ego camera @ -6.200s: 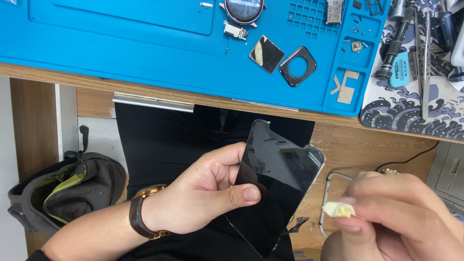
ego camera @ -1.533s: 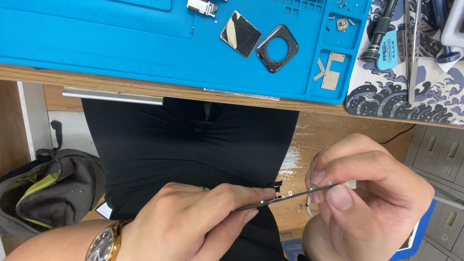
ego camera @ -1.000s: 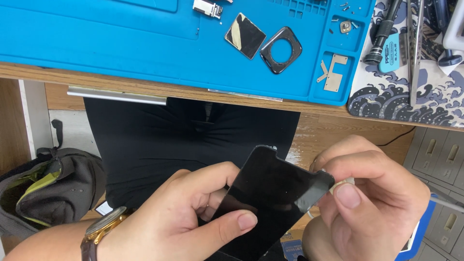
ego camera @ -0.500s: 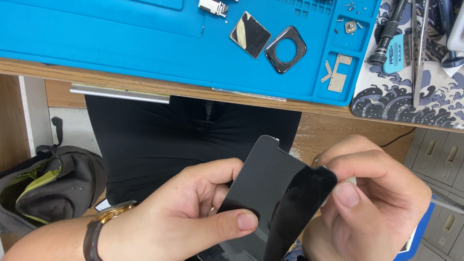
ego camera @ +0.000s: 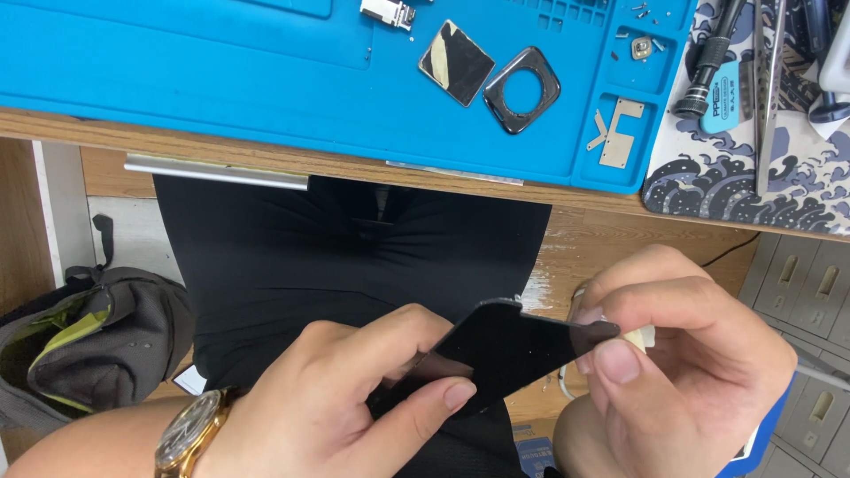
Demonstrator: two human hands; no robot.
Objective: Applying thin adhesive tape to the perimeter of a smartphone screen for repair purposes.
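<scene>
Both hands, left hand [ego camera: 354, 398] and right hand [ego camera: 682, 354], pinch the black glass panel [ego camera: 505, 350] over the lap; a slipping grip could drop or crack it.

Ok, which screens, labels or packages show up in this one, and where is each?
Phone screen panel: held over the lap between the left hand and right hand; flat, glossy black, unlit, rounded corners.
Blue label: on the wave-patterned mat, upper right, beside a black tool handle; small, pick-shaped, with dark print.
No packages or signs that I can make out.
</scene>
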